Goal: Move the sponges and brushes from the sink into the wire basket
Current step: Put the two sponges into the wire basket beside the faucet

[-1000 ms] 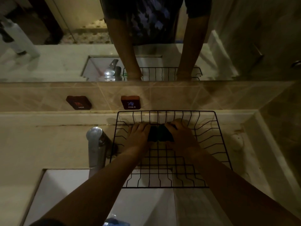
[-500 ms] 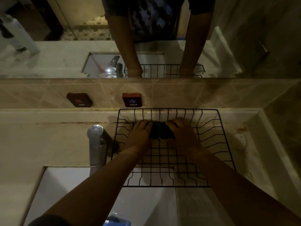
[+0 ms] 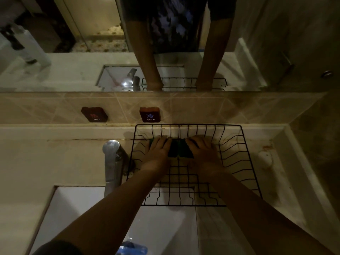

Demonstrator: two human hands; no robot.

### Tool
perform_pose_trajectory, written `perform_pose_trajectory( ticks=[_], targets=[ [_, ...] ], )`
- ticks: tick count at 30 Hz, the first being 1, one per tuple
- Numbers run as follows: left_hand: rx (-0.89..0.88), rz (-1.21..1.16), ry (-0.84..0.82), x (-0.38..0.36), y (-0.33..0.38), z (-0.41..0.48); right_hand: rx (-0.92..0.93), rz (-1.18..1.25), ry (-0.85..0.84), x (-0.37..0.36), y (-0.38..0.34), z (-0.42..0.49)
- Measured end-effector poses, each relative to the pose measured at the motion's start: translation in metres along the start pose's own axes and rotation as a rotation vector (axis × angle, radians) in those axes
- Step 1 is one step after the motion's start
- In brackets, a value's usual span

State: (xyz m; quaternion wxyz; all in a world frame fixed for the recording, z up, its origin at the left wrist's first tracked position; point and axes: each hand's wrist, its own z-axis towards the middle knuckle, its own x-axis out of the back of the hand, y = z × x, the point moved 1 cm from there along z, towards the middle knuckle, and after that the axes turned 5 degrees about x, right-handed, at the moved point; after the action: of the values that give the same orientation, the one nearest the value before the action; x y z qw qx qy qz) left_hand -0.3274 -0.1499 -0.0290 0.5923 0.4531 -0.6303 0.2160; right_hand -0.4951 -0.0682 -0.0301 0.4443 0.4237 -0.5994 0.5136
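**Hands barely shifted over the sponges in the basket**

Since the earlier frames, your hands had crept only a little toward the back wall of the wire basket [image 3: 244, 162], and the dark sponges had gone with them; nothing else had changed place.

At far left the counter [image 3: 55, 162] lay bare, and the white sink [image 3: 82, 208] sat below it, with something blue [image 3: 133, 249] showing at its near edge. Just right of that stood the chrome tap [image 3: 112, 162], close beside the basket's left wall. On the tiles behind were the HOT plate [image 3: 94, 114] and the COLD plate [image 3: 150, 114].

Your left hand [image 3: 159, 151] rested palm down inside the basket, fingers spread flat against the left side of the sponges [image 3: 179, 149]. The sponges lay on the basket floor near its back wall, between your two hands. Your right hand [image 3: 202, 153] pressed on their right side, fingers curled over them. Neither hand had lifted them.
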Motion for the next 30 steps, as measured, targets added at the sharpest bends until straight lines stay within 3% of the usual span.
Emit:
perform_pose_trajectory(
  ticks=[7, 19, 30],
  targets=[
    [-0.001, -0.059, 0.111, 0.030, 0.010, -0.053, 0.006, -0.064, -0.015, 0.020, -0.024, -0.029],
    [-0.114, -0.196, 0.105, 0.067, -0.006, -0.174, 0.009, 0.173, 0.081, 0.068, -0.118, -0.134],
    [-0.113, -0.071, -0.028, 0.065, -0.089, -0.298, -0.157, 0.089, -0.126, 0.033, -0.240, -0.236]
  ],
)
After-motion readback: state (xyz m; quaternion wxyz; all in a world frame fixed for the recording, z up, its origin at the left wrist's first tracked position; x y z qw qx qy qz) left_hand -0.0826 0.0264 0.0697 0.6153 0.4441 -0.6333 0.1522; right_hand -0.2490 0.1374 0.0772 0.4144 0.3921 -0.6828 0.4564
